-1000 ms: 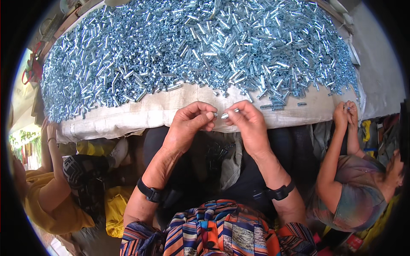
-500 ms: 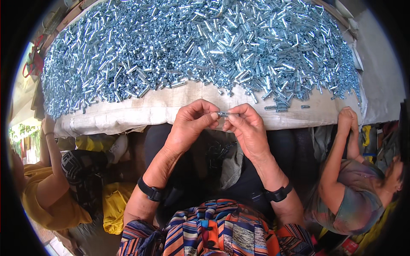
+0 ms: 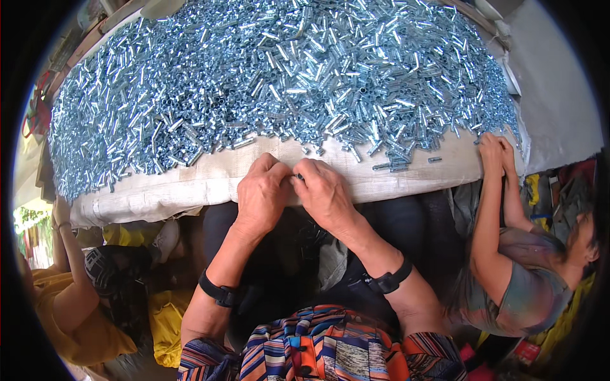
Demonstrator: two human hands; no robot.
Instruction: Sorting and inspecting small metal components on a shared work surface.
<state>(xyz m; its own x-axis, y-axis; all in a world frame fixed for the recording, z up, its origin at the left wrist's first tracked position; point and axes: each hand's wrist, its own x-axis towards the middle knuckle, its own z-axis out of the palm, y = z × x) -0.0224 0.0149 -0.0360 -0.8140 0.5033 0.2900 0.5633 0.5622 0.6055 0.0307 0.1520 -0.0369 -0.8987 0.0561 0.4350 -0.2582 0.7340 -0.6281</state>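
Note:
Just over the near edge of the cloth-covered table, my two hands meet at the fingertips. My right hand (image 3: 325,195) is closed, its thumb and fingers pinching a small metal tube (image 3: 298,176), of which only a dark end shows. My left hand (image 3: 262,195) is closed too, its fingertips against the same spot, mostly hidden behind its curled knuckles. Beyond the hands spreads a wide heap of shiny bluish-silver metal tubes and short rings (image 3: 254,95). Several loose tubes (image 3: 391,166) lie at the heap's near edge, to the right of my right hand.
Pale cloth (image 3: 216,171) covers the table's front strip. A person in a yellow top (image 3: 70,305) sits at the left, another in a grey patterned top (image 3: 534,279) at the right, hands at the table edge. A yellow cloth (image 3: 168,324) hangs low left.
My hands have turned knuckles-up and drawn closer together, shifting slightly left in view; the tube between them is now mostly hidden. The whole view has shifted a little. The right-hand person's hands have moved farther onto the table.

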